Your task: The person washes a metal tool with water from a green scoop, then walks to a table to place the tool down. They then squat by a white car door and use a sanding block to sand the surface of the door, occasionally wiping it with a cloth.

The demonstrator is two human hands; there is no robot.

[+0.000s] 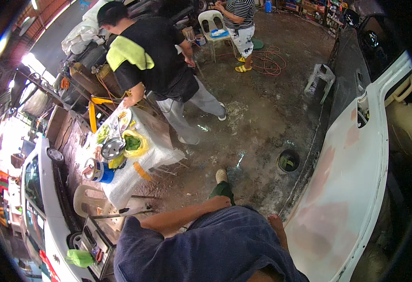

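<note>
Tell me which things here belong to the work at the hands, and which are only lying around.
Belonging: white car panel with pinkish patches; right hand at its edge; left hand by the knee.
Lying about: covered table; blue can; white plastic chair; grey stool; orange hose; round floor hole.

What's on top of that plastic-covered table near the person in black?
On the table: a blue can, a yellow bag with greens, a round metal lid. Plastic sheeting hides the tabletop.
</note>
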